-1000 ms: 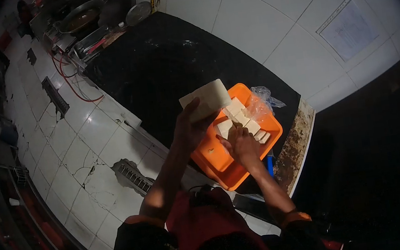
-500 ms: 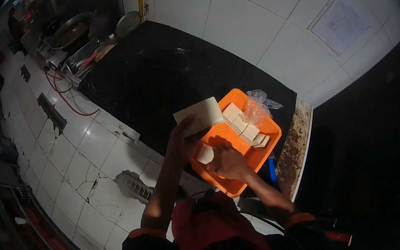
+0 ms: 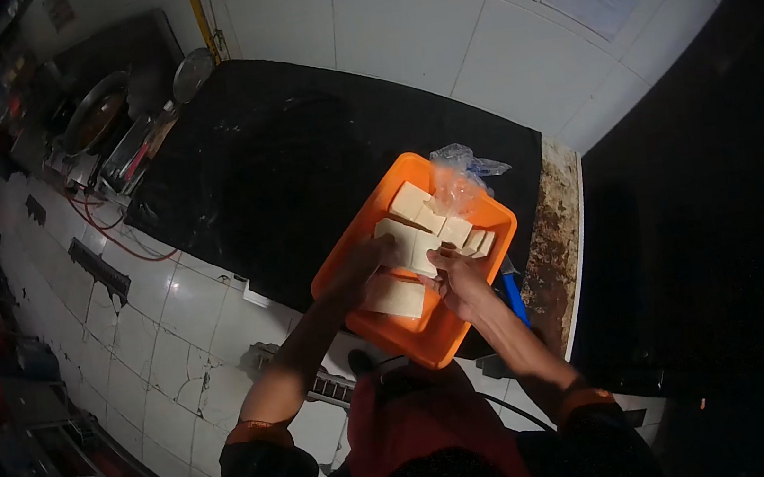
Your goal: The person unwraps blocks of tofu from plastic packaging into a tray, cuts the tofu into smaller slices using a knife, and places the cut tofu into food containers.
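Observation:
Over the orange plastic tray (image 3: pixel 334 278) I hold a pale block of what looks like tofu (image 3: pixel 409 247) between both hands. My left hand (image 3: pixel 368 267) grips its left end, and my right hand (image 3: pixel 460 281) has its fingers on the right end. A second pale tofu block (image 3: pixel 395 297) lies in the tray just below, nearer to me. Smaller tofu pieces (image 3: pixel 455 230) sit along the far right side of the tray. Crumpled clear plastic bag (image 3: pixel 461 181) hangs over the tray's far right rim.
The tray rests on a black-topped table (image 3: pixel 267 157) against a white tiled wall (image 3: pixel 412 20). Beside the tray on the right is a blue handle (image 3: pixel 515 298). A large wok (image 3: pixel 97 116) stands at the far left. Drain grates (image 3: pixel 100 270) and cracked tiles mark the floor.
The block in my left hand has come down from above the tray's left edge into the tray. My right hand has moved from the tray floor onto that block.

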